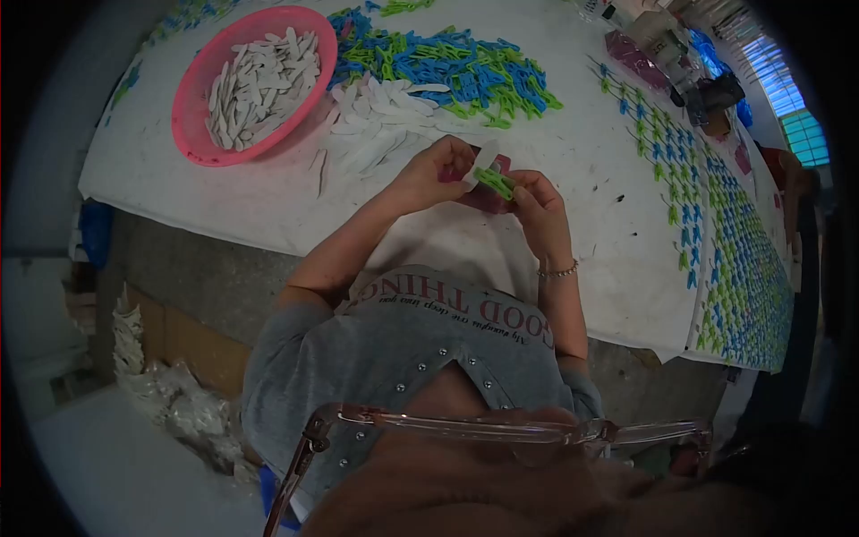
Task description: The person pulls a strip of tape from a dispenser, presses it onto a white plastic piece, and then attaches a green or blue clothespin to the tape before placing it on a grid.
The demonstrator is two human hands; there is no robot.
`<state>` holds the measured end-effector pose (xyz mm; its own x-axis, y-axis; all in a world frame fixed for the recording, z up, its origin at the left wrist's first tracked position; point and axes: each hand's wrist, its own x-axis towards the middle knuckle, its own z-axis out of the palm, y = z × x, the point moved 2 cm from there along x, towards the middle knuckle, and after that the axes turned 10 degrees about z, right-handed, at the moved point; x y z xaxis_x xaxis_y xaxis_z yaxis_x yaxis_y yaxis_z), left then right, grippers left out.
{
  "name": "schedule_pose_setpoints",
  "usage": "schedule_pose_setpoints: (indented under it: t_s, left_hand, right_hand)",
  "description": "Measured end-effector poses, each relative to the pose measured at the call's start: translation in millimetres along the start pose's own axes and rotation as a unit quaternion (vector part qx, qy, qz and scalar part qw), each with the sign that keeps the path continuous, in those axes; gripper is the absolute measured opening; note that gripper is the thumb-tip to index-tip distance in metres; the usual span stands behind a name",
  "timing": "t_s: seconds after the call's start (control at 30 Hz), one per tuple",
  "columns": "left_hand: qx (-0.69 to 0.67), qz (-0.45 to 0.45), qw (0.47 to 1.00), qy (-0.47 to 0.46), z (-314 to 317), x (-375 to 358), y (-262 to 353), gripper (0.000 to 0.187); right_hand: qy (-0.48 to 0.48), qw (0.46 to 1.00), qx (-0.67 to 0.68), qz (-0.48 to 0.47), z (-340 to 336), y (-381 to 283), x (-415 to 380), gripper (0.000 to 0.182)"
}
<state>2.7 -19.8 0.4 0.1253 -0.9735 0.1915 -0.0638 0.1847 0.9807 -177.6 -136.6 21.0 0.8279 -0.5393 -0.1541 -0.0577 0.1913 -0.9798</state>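
My left hand (431, 175) is closed on a white strip (486, 157) at the table's near edge. Facing it, my right hand (540, 204) pinches a green clip (495, 183) that touches or overlaps the strip. Under the clip, between both hands, is a dark pink object (488, 199), partly hidden. Loose white strips (380, 112) lie on the table just beyond my left hand. Behind them spreads a heap of blue and green clips (447, 67).
A pink basin (185, 116) full of white strips stands at the back left of the white table (224, 206). Rows of blue and green clips (743, 268) cover the right side. Bottles and bags (662, 45) stand at the back right.
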Motion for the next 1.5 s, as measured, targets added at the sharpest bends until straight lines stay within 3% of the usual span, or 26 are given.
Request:
schedule_pose_setpoints:
  t_s: [0.07, 0.1, 0.17, 0.2, 0.27, 0.3, 0.37, 0.4, 0.47, 0.6, 0.67, 0.87, 1.07, 1.27, 1.5]
  left_hand:
    - [-0.008, 0.021, 0.999, 0.031, -1.7, -1.4, 4.2, 0.058]
    - [0.019, 0.008, 1.000, 0.006, -13.5, -6.3, 14.3, 0.058]
    - [0.113, 0.124, 0.984, 0.057, -16.4, 1.5, 24.0, 0.055]
    - [0.107, 0.133, 0.984, 0.043, -22.1, 7.0, 20.2, 0.055]
    - [0.254, 0.119, 0.953, 0.118, -47.5, 14.3, 1.8, 0.050]
    - [0.254, 0.126, 0.953, 0.108, -59.9, 17.3, -11.0, 0.050]
    - [0.332, 0.115, 0.930, 0.105, -81.4, 25.4, -33.7, 0.041]
    - [0.334, 0.121, 0.930, 0.100, -83.9, 29.2, -34.0, 0.041]
    - [0.375, 0.047, 0.921, 0.092, -83.8, 29.1, -36.8, 0.032]
    - [0.451, 0.098, 0.884, 0.080, -84.3, 34.3, -46.8, 0.027]
    - [0.459, 0.079, 0.879, 0.098, -82.9, 36.8, -45.6, 0.025]
    - [0.439, 0.063, 0.889, 0.110, -81.0, 39.5, -41.6, 0.023]
    - [0.443, 0.057, 0.888, 0.106, -85.2, 40.5, -47.2, 0.022]
    - [0.428, 0.068, 0.894, 0.111, -87.7, 40.4, -48.6, 0.021]
    - [0.374, 0.040, 0.916, 0.137, -86.8, 39.6, -50.7, 0.013]
  right_hand:
    - [-0.042, 0.979, 0.175, 0.091, -0.8, 6.4, 3.2, 0.009]
    - [-0.036, 0.975, 0.209, 0.072, 11.7, 16.3, 11.1, 0.009]
    - [0.002, 0.973, 0.225, 0.043, 2.5, 12.0, 17.8, 0.004]
    - [0.018, 0.974, 0.223, 0.033, -11.2, 10.6, 23.1, 0.004]
    - [0.230, 0.966, 0.074, -0.096, -46.8, 9.9, 43.0, 0.005]
    - [0.239, 0.963, 0.075, -0.103, -67.0, 18.3, 57.6, 0.005]
    - [0.373, 0.916, -0.032, -0.147, -117.9, 36.6, 83.6, 0.007]
    - [0.378, 0.913, -0.030, -0.152, -133.2, 39.9, 93.7, 0.007]
    - [0.477, 0.862, -0.105, -0.132, -158.0, 39.9, 106.7, 0.008]
    - [0.535, 0.830, -0.122, -0.094, -191.4, 26.3, 138.3, 0.002]
    - [0.582, 0.775, -0.208, -0.131, -220.2, 34.6, 160.9, 0.002]
    - [0.637, 0.702, -0.297, -0.119, -248.5, 19.3, 179.0, 0.003]
    - [0.656, 0.680, -0.319, -0.077, -259.5, 18.0, 189.7, 0.004]
    - [0.656, 0.685, -0.316, -0.032, -254.9, 12.7, 190.0, 0.007]
    - [0.652, 0.689, -0.309, -0.072, -241.8, 15.3, 175.1, 0.022]
